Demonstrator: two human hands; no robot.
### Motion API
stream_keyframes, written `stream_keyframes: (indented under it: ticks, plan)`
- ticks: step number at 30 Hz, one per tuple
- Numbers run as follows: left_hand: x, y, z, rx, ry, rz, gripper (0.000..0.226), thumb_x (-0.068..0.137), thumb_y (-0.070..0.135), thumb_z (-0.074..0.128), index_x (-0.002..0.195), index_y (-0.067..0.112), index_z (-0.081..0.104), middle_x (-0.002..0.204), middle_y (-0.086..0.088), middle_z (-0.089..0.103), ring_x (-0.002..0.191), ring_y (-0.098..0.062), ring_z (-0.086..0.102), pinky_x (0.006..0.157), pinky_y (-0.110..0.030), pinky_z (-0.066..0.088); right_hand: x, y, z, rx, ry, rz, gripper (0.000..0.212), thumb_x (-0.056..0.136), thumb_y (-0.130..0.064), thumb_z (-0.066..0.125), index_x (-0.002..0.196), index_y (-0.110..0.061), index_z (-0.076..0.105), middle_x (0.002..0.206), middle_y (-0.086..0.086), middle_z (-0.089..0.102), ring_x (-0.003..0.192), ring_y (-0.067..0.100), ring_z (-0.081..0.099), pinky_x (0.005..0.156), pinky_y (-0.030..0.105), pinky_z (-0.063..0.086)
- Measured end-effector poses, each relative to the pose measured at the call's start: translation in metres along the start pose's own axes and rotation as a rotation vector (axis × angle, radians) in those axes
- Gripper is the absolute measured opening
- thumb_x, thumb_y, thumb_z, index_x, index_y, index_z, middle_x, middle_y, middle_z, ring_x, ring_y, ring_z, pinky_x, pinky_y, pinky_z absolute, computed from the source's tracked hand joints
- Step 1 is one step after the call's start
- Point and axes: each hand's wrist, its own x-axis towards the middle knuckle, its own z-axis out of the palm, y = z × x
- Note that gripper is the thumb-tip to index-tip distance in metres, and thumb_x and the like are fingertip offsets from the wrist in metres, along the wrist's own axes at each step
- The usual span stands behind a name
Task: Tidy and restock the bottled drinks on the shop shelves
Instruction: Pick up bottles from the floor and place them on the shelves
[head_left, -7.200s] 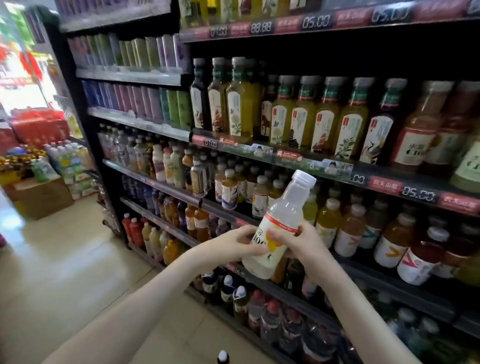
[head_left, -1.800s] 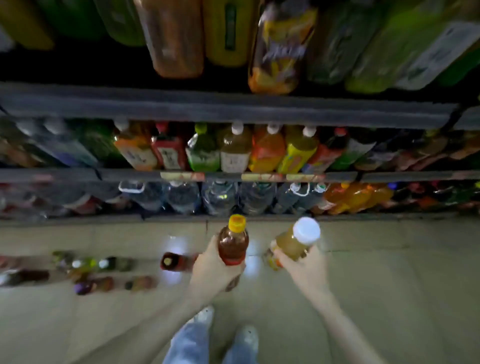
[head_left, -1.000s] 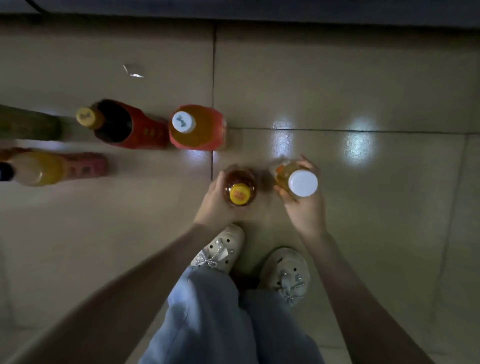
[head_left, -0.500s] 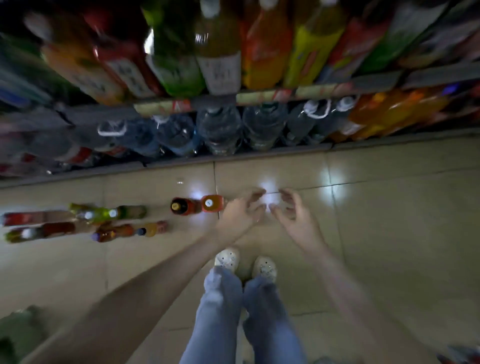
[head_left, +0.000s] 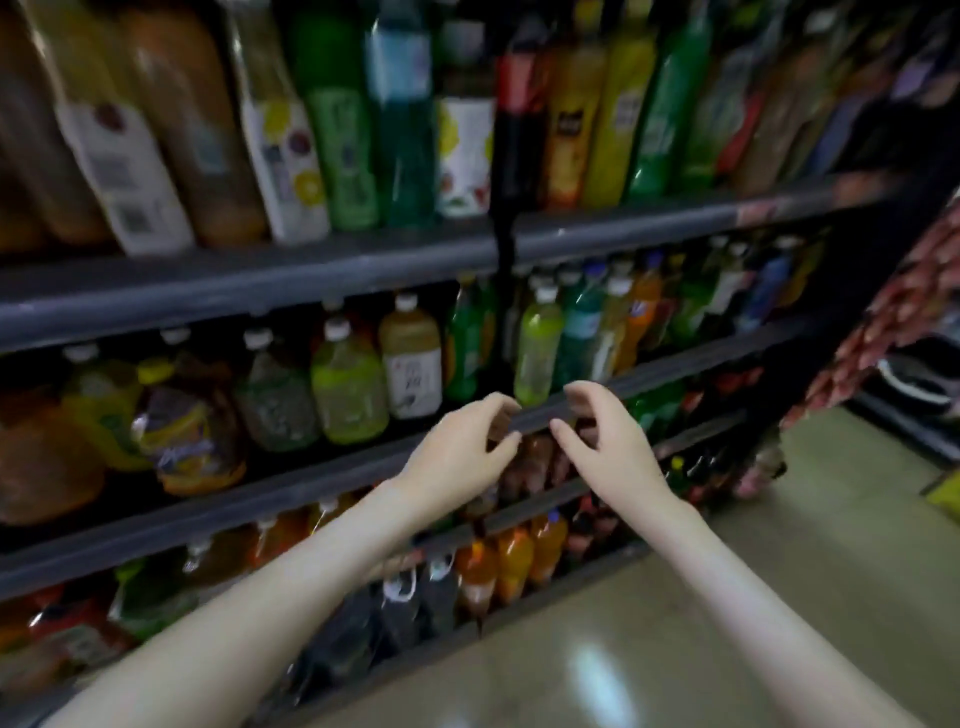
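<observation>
Both hands are raised side by side in front of the dark shelf rail (head_left: 675, 364). My left hand (head_left: 460, 452) has loosely curled fingers and holds nothing. My right hand (head_left: 605, 441) mirrors it, fingers loosely curled, also with nothing in it. Behind them the middle shelf carries large bottles: a pale green one (head_left: 348, 384), a white-labelled tea bottle (head_left: 413, 358) and a slim lime-green bottle (head_left: 537, 348). Tall bottles fill the upper shelf (head_left: 363, 140). Orange bottles (head_left: 514, 566) stand on the lowest shelf. The picture is blurred.
The beige tiled floor (head_left: 753, 597) stretches to the right of the shelving. A patterned red display (head_left: 904, 312) and a dark rack (head_left: 914, 384) stand at the far right. The shelving's dark upright (head_left: 501, 218) splits two bays just above my hands.
A second ago each hand set a bottle on the floor by my feet; both let go. My view has since swung up from the floor to the shelves, hands raised with nothing in them.
</observation>
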Motion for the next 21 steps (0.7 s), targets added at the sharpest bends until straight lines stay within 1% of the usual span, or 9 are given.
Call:
stream_keyframes:
  ticks: [3, 5, 8, 10, 12, 14, 17, 19, 21]
  plan:
    - [0.055, 0.053, -0.014, 0.121, 0.159, 0.101, 0.036, 0.096, 0.034, 0.05, 0.131, 0.027, 0.047, 0.121, 0.007, 0.057, 0.107, -0.009, 0.056, 0.088, -0.028, 0.049, 0.051, 0.014, -0.062, 0.007, 0.089, -0.057, 0.051, 0.095, -0.031, 0.059, 0.141, -0.025, 0.039, 0.132, -0.018, 0.043, 0.12, 0.0, 0.046, 0.097, 0.022, 0.046]
    - [0.086, 0.078, -0.025, 0.171, 0.276, 0.174, 0.037, 0.096, 0.033, 0.052, 0.131, 0.025, 0.049, 0.125, 0.007, 0.055, 0.11, -0.009, 0.055, 0.086, -0.025, 0.048, 0.086, 0.023, -0.09, 0.021, 0.157, -0.089, 0.055, 0.094, -0.027, 0.06, 0.143, -0.026, 0.035, 0.132, -0.018, 0.041, 0.12, -0.001, 0.045, 0.094, 0.016, 0.043]
    - [0.133, 0.097, -0.038, 0.281, 0.444, 0.243, 0.038, 0.095, 0.031, 0.054, 0.132, 0.022, 0.051, 0.129, 0.006, 0.052, 0.11, -0.009, 0.053, 0.08, -0.017, 0.043, 0.142, 0.037, -0.117, 0.068, 0.26, -0.142, 0.06, 0.094, -0.026, 0.06, 0.145, -0.032, 0.029, 0.136, -0.016, 0.039, 0.118, -0.008, 0.038, 0.096, 0.016, 0.04]
    - [0.167, 0.1, -0.042, 0.32, 0.516, 0.239, 0.042, 0.094, 0.03, 0.056, 0.134, 0.019, 0.05, 0.134, 0.001, 0.05, 0.117, -0.013, 0.05, 0.086, -0.019, 0.041, 0.18, 0.044, -0.13, 0.102, 0.297, -0.173, 0.063, 0.094, -0.028, 0.06, 0.145, -0.037, 0.024, 0.136, -0.014, 0.039, 0.119, -0.007, 0.038, 0.09, 0.008, 0.038]
    - [0.2, 0.101, -0.043, 0.357, 0.582, 0.214, 0.047, 0.093, 0.028, 0.058, 0.138, 0.017, 0.048, 0.14, -0.005, 0.045, 0.127, -0.021, 0.043, 0.098, -0.027, 0.039, 0.218, 0.048, -0.14, 0.122, 0.331, -0.19, 0.066, 0.093, -0.026, 0.062, 0.145, -0.037, 0.022, 0.138, -0.008, 0.04, 0.122, 0.002, 0.04, 0.09, 0.012, 0.037]
    - [0.232, 0.104, -0.039, 0.366, 0.625, 0.198, 0.051, 0.091, 0.027, 0.06, 0.139, 0.017, 0.047, 0.143, -0.011, 0.042, 0.132, -0.026, 0.038, 0.104, -0.033, 0.036, 0.253, 0.05, -0.15, 0.132, 0.345, -0.185, 0.067, 0.092, -0.025, 0.064, 0.145, -0.031, 0.023, 0.139, -0.003, 0.041, 0.125, 0.01, 0.042, 0.094, 0.023, 0.038]
    - [0.275, 0.112, -0.031, 0.369, 0.623, 0.211, 0.054, 0.09, 0.024, 0.062, 0.141, 0.018, 0.044, 0.144, -0.015, 0.04, 0.133, -0.031, 0.037, 0.103, -0.039, 0.039, 0.3, 0.05, -0.162, 0.169, 0.309, -0.163, 0.073, 0.089, -0.028, 0.068, 0.146, -0.022, 0.023, 0.143, 0.002, 0.043, 0.129, 0.016, 0.044, 0.101, 0.033, 0.043]
    - [0.3, 0.118, -0.027, 0.369, 0.614, 0.218, 0.055, 0.089, 0.021, 0.063, 0.141, 0.017, 0.043, 0.142, -0.016, 0.042, 0.131, -0.032, 0.039, 0.101, -0.04, 0.041, 0.326, 0.051, -0.167, 0.193, 0.29, -0.148, 0.085, 0.085, -0.031, 0.073, 0.149, -0.019, 0.018, 0.145, 0.005, 0.042, 0.13, 0.02, 0.046, 0.102, 0.032, 0.043]
    - [0.321, 0.122, -0.022, 0.357, 0.62, 0.223, 0.055, 0.087, 0.016, 0.064, 0.139, 0.014, 0.045, 0.14, -0.016, 0.043, 0.129, -0.032, 0.042, 0.1, -0.04, 0.042, 0.346, 0.052, -0.168, 0.206, 0.259, -0.144, 0.095, 0.079, -0.032, 0.077, 0.149, -0.021, 0.014, 0.144, 0.005, 0.044, 0.127, 0.021, 0.049, 0.094, 0.027, 0.043]
